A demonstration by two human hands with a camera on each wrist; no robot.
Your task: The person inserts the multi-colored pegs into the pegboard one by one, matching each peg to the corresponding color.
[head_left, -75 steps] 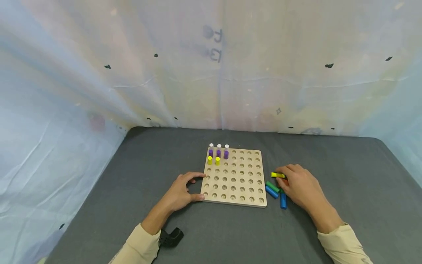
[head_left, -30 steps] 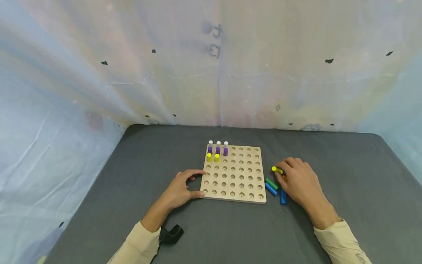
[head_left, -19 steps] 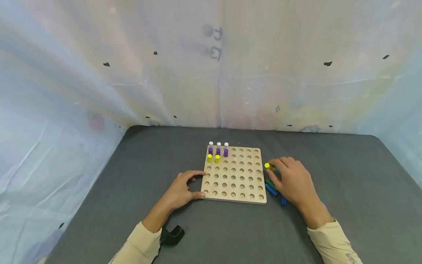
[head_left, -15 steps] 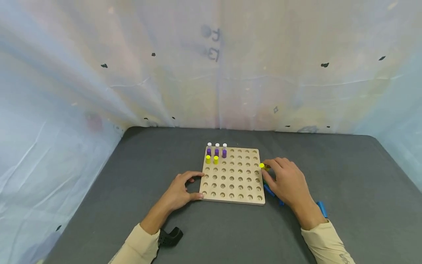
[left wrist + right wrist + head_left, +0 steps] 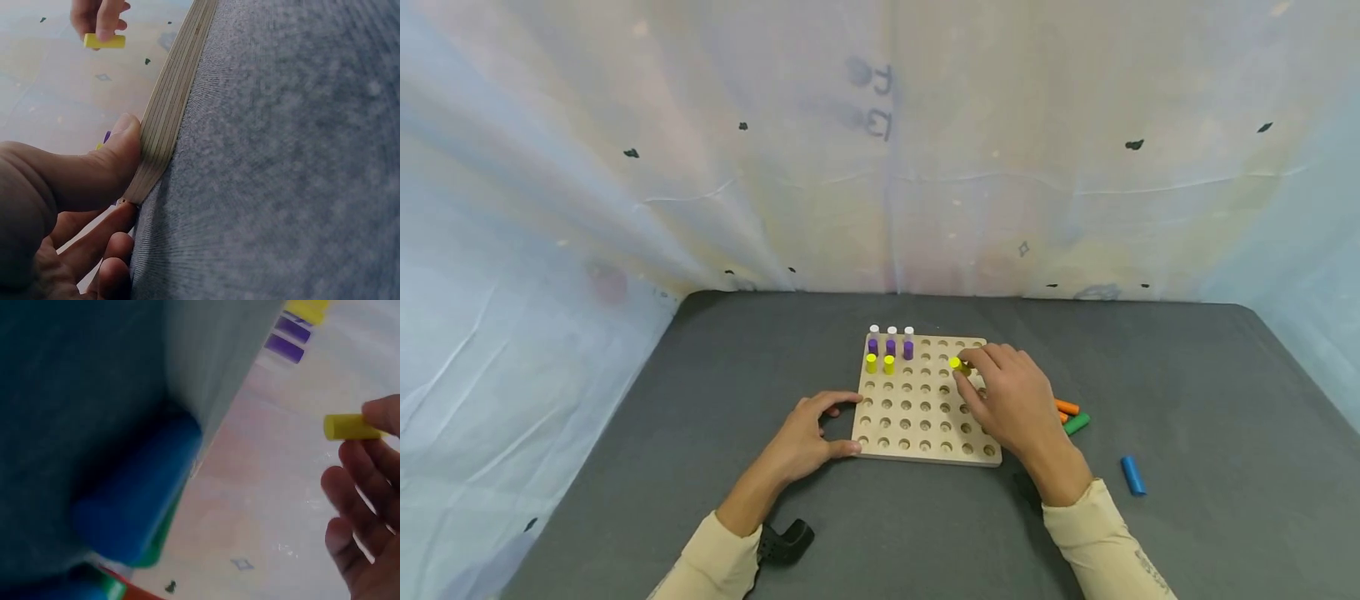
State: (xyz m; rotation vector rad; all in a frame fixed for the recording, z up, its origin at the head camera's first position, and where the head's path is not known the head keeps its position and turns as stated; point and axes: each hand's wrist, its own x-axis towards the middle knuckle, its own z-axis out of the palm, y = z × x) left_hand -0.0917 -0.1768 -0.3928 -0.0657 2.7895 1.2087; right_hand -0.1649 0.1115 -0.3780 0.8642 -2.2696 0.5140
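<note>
A wooden pegboard (image 5: pixel 925 457) lies on the grey table. White pegs (image 5: pixel 891 331), purple pegs (image 5: pixel 891 347) and two yellow pegs (image 5: pixel 880 364) stand in its far left corner. My right hand (image 5: pixel 964 373) hovers over the board's far right part and pinches a yellow peg (image 5: pixel 958 364) between thumb and fingers. That yellow peg (image 5: pixel 350 427) lies sideways in the right wrist view. My left hand (image 5: pixel 842 425) grips the board's near left corner, its thumb (image 5: pixel 122 153) pressed on the board edge (image 5: pixel 172 112).
Loose orange (image 5: pixel 1066 407), green (image 5: pixel 1077 424) and blue (image 5: pixel 1132 475) pegs lie on the table right of the board. A black object (image 5: pixel 786 538) sits by my left sleeve. Pale sheeting walls off the back and sides.
My right hand picked the yellow peg off the loose pile and carried it left over the board. One blue peg now lies farther right. My left hand stayed put.
</note>
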